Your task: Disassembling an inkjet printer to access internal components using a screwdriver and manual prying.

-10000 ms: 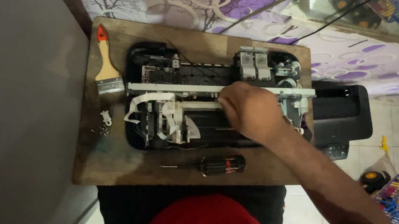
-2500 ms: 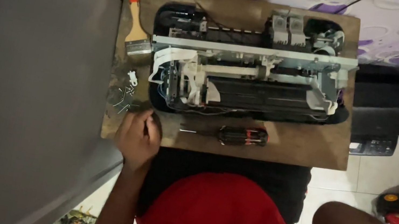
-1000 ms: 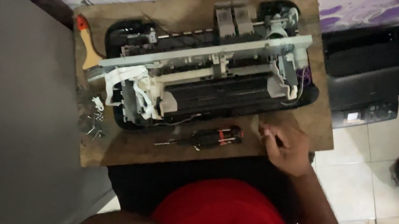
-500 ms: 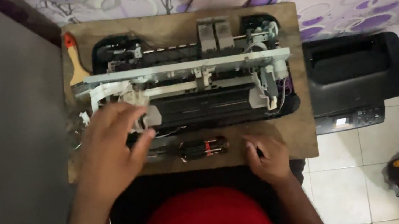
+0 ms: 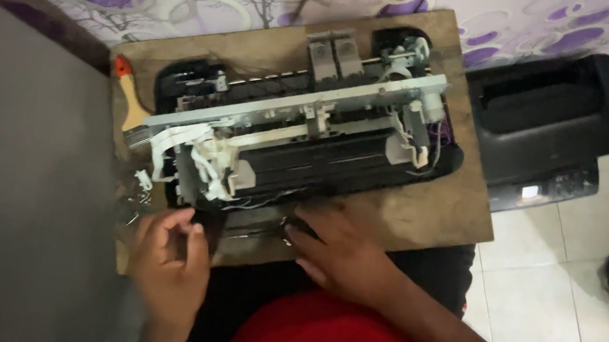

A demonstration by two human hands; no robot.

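While left hand (image 5: 168, 256) curls, right hand (image 5: 336, 252) rests flat by printer chassis (image 5: 301, 145).

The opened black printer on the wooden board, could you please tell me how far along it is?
Done: the opened black printer has its cover off, metal rail and white parts bared. In hand: left hand and right hand rest at its front edge on the wooden board. Left: the internals remain mounted.

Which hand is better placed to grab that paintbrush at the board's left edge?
Probably the left hand: it sits at the board's near-left corner, closer to the wooden-handled paintbrush. The right hand rests mid-board below the opened black printer.
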